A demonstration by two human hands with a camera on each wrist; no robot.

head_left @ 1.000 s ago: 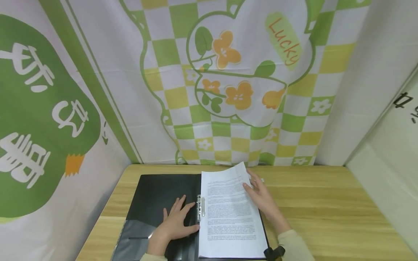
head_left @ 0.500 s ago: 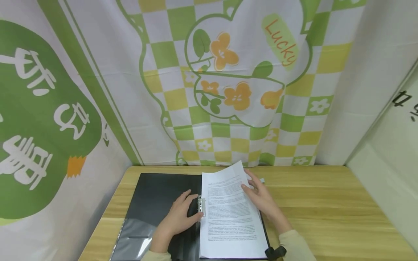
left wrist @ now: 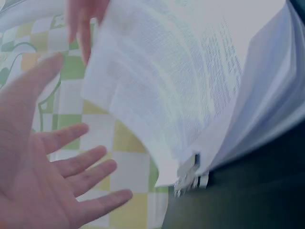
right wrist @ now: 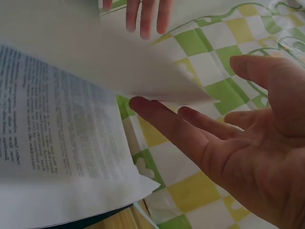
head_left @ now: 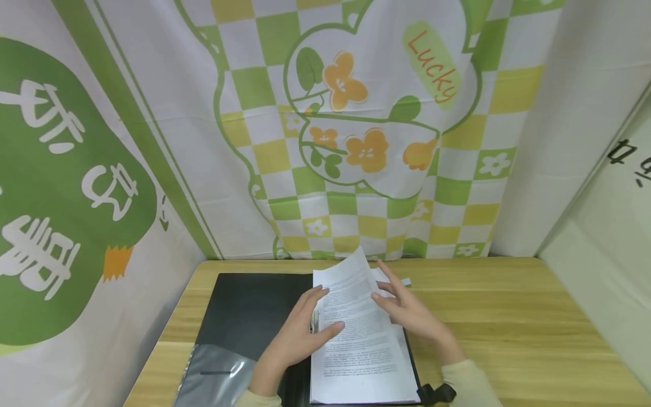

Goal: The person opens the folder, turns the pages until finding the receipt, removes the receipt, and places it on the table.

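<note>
A black clip folder [head_left: 259, 308] lies spread on the table, with a stack of printed sheets [head_left: 361, 362] under its metal clip [left wrist: 189, 171]. The top sheet [head_left: 348, 288] is raised and curved along its far right side. My left hand [head_left: 300, 334] hovers over the clip and the sheet's left part, fingers spread, holding nothing. It partly hides the clip in the head view. At the sheet's right edge is my right hand [head_left: 409, 311]. Its straight index finger [right wrist: 174, 126] touches the underside of the raised sheet, while the thumb stands apart from the paper.
A clear plastic pocket [head_left: 216, 373] covers the lower part of the folder's left cover. The wooden table [head_left: 508, 333] extends to the right. A green-and-white checked cloth [head_left: 356, 141] hangs behind it, and a pale tab [head_left: 406, 282] sticks out beside the stack.
My left hand has risen from the left cover and moved right, over the clip and sheet. The raised sheet's corner has swung left, away from my right thumb, which no longer lies on it.
</note>
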